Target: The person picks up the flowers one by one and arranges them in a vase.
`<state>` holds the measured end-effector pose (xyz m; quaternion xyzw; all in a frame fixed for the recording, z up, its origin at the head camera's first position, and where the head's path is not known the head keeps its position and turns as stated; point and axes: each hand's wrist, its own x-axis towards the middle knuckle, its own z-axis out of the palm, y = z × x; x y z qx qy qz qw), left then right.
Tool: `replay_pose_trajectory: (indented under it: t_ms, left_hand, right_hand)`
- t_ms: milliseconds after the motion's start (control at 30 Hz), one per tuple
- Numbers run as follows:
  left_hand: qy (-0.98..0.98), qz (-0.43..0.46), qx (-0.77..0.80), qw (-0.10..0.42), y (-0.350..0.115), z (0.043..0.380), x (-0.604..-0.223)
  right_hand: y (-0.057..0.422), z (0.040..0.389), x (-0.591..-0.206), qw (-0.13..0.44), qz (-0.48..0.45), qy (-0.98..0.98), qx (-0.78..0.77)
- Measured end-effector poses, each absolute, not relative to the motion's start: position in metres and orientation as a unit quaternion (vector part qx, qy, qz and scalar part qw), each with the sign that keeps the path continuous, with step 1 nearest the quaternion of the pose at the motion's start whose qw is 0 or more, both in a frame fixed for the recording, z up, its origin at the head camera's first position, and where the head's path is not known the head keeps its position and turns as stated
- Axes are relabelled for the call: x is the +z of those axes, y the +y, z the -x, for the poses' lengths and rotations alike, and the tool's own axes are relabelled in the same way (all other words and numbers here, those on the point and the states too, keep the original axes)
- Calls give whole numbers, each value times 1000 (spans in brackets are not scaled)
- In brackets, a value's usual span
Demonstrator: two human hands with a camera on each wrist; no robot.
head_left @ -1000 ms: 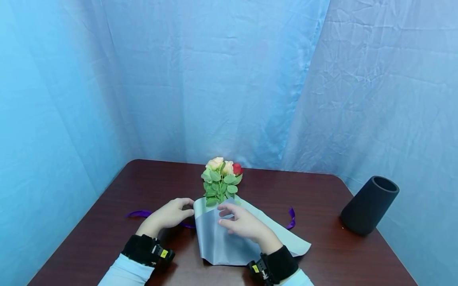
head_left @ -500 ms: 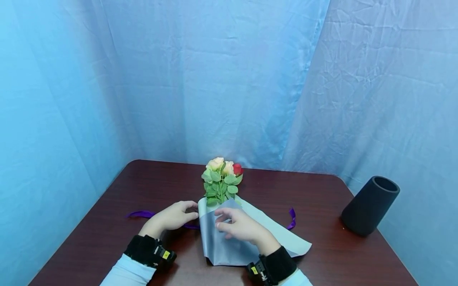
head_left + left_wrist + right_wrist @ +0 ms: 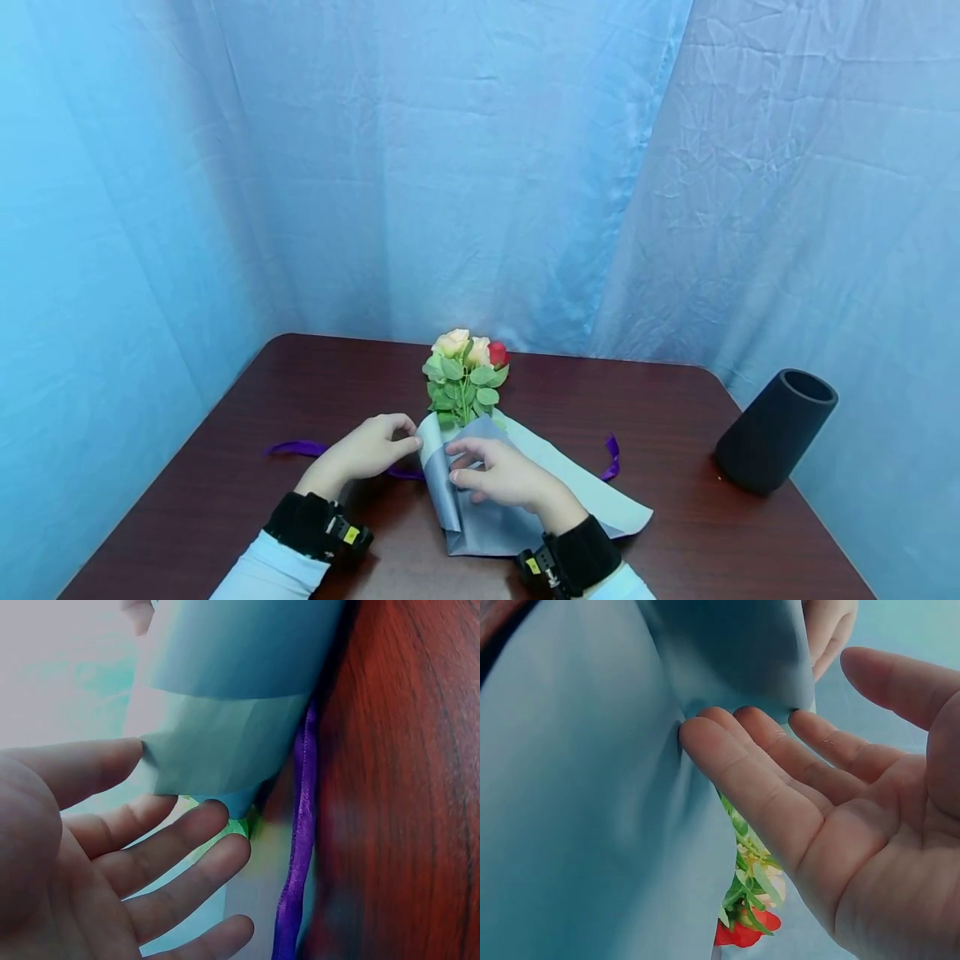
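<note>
Seemed, by judgement, to be at the wrapping step: turning the left side of the wrapping paper (image 3: 480, 527) inward around the flowers (image 3: 465, 379). Had the wrapping paper laid on the table (image 3: 637, 400), with the flowers sticking out past its far edge. Pinched its far left edge between thumb and forefinger of the left hand (image 3: 367, 452), with the other fingers loosely spread; could not tell from the dim left wrist view how firmly. Rested the right hand (image 3: 506, 479) over the middle of the wrapping paper, fingertips (image 3: 699, 736) against a crease, thumb well apart, pinching nothing. Had a purple ribbon (image 3: 296, 448) showing on both sides of the wrapping paper, and a black vase (image 3: 772, 435) well to its right. Called next, on this reading, for drawing the pinched edge snugly across and pinning the overlap flat before lifting the wide flap right of the wrapping paper's middle.
</note>
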<state>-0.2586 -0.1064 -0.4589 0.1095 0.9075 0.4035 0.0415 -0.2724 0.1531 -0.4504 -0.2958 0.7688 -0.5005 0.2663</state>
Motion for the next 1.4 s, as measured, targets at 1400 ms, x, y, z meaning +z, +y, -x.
replay_pose_trajectory:
  t_ms: [1400]
  left_hand:
    - [927, -138, 345, 44, -137, 238, -425]
  right_hand:
    - [159, 274, -446, 262, 342, 763, -481]
